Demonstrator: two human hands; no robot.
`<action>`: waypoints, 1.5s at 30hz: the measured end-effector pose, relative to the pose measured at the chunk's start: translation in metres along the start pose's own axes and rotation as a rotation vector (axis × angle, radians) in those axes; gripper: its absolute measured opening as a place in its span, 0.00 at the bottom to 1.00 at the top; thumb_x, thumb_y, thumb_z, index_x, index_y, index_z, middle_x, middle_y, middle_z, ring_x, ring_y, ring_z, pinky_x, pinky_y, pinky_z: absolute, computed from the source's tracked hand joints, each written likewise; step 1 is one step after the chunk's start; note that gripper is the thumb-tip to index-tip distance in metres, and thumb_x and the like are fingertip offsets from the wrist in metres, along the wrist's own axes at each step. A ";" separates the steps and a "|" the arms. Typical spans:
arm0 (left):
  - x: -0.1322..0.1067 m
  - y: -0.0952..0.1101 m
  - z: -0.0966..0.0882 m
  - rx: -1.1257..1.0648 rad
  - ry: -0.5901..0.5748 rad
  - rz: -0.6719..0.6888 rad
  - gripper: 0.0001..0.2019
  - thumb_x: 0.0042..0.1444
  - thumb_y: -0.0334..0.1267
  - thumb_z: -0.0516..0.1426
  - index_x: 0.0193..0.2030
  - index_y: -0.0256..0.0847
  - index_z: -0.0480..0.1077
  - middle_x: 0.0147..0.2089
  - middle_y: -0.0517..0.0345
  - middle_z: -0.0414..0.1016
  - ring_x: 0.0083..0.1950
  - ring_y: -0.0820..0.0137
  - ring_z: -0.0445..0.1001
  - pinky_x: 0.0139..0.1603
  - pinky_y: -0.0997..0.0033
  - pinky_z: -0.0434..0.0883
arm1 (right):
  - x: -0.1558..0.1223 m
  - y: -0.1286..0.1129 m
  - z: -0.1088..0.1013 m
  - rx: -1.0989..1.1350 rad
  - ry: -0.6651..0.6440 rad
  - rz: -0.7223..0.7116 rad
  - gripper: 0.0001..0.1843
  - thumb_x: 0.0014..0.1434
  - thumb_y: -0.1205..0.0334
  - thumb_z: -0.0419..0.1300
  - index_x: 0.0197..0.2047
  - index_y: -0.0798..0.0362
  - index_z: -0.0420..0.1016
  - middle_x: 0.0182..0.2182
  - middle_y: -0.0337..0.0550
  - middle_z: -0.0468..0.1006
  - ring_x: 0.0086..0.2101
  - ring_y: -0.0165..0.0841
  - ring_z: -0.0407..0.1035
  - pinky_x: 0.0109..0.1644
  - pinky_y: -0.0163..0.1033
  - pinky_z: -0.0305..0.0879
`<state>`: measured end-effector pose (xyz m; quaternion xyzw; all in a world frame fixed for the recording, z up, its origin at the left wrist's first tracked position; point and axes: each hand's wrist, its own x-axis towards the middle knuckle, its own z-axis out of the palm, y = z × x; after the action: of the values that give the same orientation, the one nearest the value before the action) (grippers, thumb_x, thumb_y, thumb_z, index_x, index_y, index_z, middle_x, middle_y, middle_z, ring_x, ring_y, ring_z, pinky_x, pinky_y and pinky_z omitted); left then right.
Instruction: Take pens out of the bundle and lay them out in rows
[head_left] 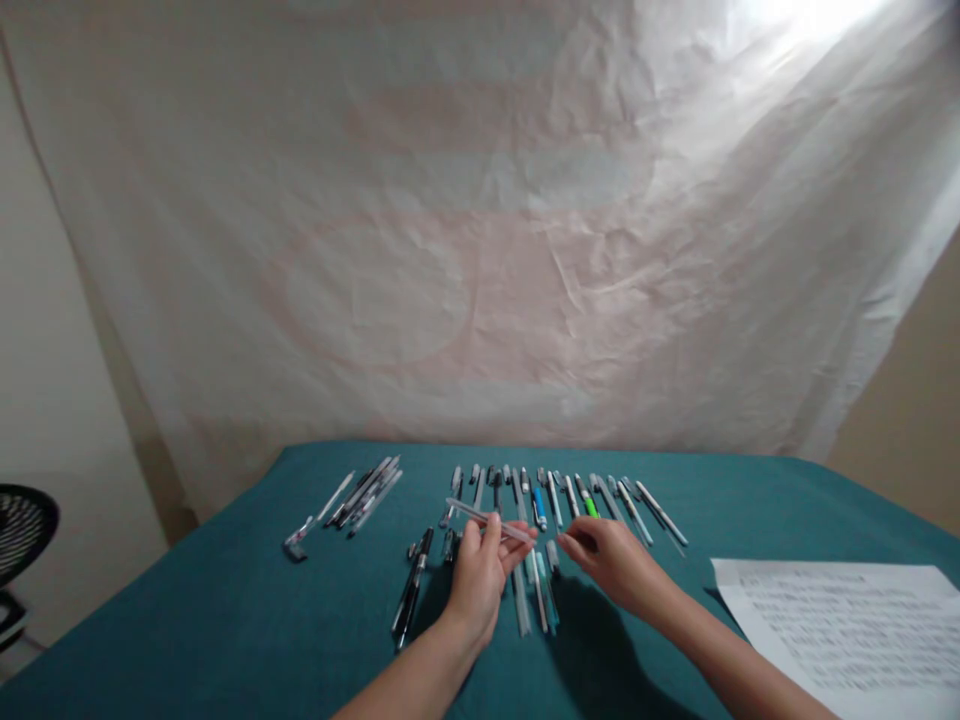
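My left hand (pixel 480 578) is closed on a clear pen barrel (pixel 480 514) that points up and to the left over the teal table (pixel 225 620). My right hand (pixel 611 560) reaches in from the right with fingers curled, its fingertips close to the barrel's right end; whether it holds anything small I cannot make out. A row of several pens (pixel 570 495) lies just beyond both hands. More pen parts (pixel 536 595) lie between the hands.
A bundle of several pens (pixel 364 495) lies at the left, with a single pen (pixel 298 540) beside it. A black pen (pixel 411 590) lies left of my left hand. Printed paper (pixel 840 620) sits at the right. A white sheet hangs behind.
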<state>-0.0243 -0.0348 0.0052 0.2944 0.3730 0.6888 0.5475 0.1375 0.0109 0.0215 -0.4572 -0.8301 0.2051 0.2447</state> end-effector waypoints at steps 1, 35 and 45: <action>-0.001 0.000 0.001 0.006 -0.013 0.000 0.10 0.53 0.43 0.51 0.35 0.38 0.57 0.35 0.50 0.73 0.40 0.66 0.73 0.47 0.58 0.67 | 0.000 -0.004 -0.001 0.109 -0.026 -0.015 0.16 0.55 0.53 0.48 0.27 0.54 0.69 0.20 0.39 0.70 0.22 0.28 0.62 0.23 0.31 0.52; 0.016 0.009 -0.016 0.113 0.251 0.262 0.12 0.49 0.45 0.53 0.35 0.39 0.60 0.32 0.59 0.68 0.37 0.71 0.71 0.43 0.63 0.68 | -0.014 0.002 -0.033 -0.290 -0.313 0.005 0.06 0.45 0.67 0.54 0.26 0.55 0.72 0.23 0.42 0.74 0.24 0.29 0.65 0.25 0.30 0.50; 0.012 0.003 -0.016 0.105 0.187 0.228 0.13 0.48 0.46 0.54 0.35 0.40 0.61 0.32 0.59 0.68 0.37 0.72 0.70 0.43 0.65 0.67 | -0.016 0.021 -0.023 -0.315 -0.274 0.057 0.14 0.40 0.72 0.55 0.33 0.55 0.70 0.27 0.44 0.74 0.28 0.33 0.67 0.28 0.31 0.51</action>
<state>-0.0420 -0.0270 -0.0010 0.2977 0.4219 0.7503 0.4127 0.1725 0.0106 0.0249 -0.4808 -0.8642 0.1397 0.0491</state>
